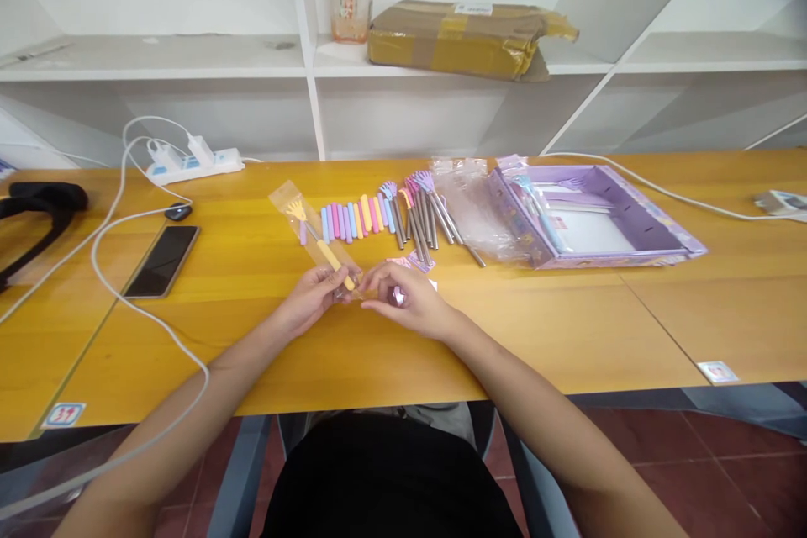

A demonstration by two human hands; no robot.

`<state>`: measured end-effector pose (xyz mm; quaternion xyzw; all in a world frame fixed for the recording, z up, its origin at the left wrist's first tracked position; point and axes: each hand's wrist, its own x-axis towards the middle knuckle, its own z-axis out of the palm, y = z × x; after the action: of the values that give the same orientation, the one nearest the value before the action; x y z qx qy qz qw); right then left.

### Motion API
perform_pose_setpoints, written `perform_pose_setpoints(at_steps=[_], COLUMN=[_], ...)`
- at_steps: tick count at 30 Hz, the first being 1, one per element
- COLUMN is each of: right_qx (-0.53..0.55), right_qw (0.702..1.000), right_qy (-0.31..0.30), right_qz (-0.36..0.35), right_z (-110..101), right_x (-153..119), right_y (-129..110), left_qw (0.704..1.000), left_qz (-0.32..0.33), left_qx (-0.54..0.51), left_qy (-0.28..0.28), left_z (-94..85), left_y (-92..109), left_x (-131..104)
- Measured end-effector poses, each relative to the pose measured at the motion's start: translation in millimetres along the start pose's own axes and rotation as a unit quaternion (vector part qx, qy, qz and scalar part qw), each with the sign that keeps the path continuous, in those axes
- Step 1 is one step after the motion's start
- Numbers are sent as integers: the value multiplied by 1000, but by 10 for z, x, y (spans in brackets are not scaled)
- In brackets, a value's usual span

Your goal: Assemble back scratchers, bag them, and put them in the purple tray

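Note:
A yellow back scratcher (328, 252) with a small hand-shaped head lies inside a clear plastic bag (291, 200), tilted with its head up and to the left. My left hand (313, 296) is closed around the lower end of the bag and the handle. At the bag's open-looking lower corner, my right hand (407, 296) has its fingers curled, thumb and forefinger pinching the plastic. A small shiny dark piece shows within the right hand's curl; I cannot make out what it is. Beyond my hands is a row of pastel handle sleeves (356, 218).
Several metal rods with hand-shaped heads (422, 206) lie in a pile, with printed cards (413, 261) nearer me. Clear bags (472, 206) lie beside a purple box (605, 256). To the left are a phone (162, 262), a power strip (198, 166) and a loose white cable (160, 324).

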<state>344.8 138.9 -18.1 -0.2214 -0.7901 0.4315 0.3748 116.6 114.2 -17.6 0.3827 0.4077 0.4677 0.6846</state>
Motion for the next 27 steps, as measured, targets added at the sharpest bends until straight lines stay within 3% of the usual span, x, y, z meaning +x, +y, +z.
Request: perform_pose_setpoints(at_steps=[3,8,13,16,21,27], right_qx=[0,46,2,-37,-69,-87], right_qw=[1000,996,999,997,995,994], right_qy=[-1,-52,20,53,62,58], right_qz=[1,-62,-38,-34,-32,-21], right_z=[8,-13,1,12,-3,-18], right_x=[5,-5,-1,13,31,23], right_y=[-6,-60,-29,-6,-17,-22], left_qw=[1000,1000,991,987,991,978], left_qz=[7,-8,14,18,8,11], left_qx=[5,11,117,152,117,174], left_qy=[-9,-14,-57,-55,-67,-115], left_z=[-10,-41,-47,-22,20,-68], left_y=[-12,-60,-131,-176,-240,-244], left_x=[0,10,24,10,-39,-42])
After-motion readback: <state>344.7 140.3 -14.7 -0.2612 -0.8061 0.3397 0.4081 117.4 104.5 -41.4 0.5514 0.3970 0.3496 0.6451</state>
